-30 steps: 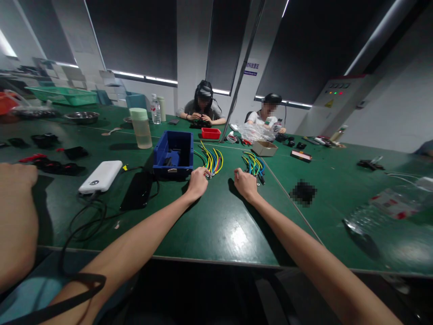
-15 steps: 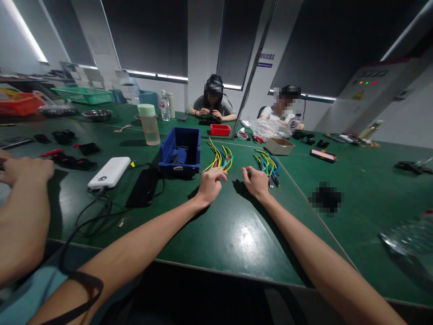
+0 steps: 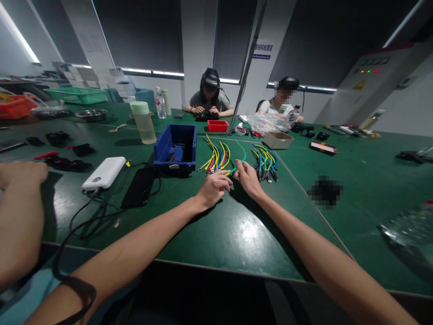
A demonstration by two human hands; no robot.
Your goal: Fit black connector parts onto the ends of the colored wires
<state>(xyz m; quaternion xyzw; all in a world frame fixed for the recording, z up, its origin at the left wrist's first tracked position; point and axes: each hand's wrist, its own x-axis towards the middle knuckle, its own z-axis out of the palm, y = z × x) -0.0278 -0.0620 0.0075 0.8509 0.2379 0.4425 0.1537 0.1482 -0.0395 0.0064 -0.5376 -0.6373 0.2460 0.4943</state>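
Observation:
A green wire [image 3: 243, 150] runs between my two hands, its far end curving up over the table. My left hand [image 3: 217, 187] is closed on its near end, where a yellow bit shows at the fingers. The fingertips of my right hand [image 3: 248, 177] pinch the same wire a little further along. Just beyond my left hand lies a bundle of yellow, red and blue wires [image 3: 216, 153] with ring terminals. Beside my right hand rests a second wire bundle [image 3: 265, 160], yellow, blue and green, with dark sleeves at its near ends.
A blue bin [image 3: 176, 149] stands left of the wires, near a black phone [image 3: 138, 187], a white power bank [image 3: 103, 173] and a bottle [image 3: 143, 123]. Behind are a red tray [image 3: 217, 126] and a cardboard box [image 3: 278, 141]. A neighbour's arm [image 3: 22, 216] rests at left; two people sit opposite.
The green wire has come out of the left bundle into my hands. My right hand has moved left, closer to my left hand. The view has shifted slightly.

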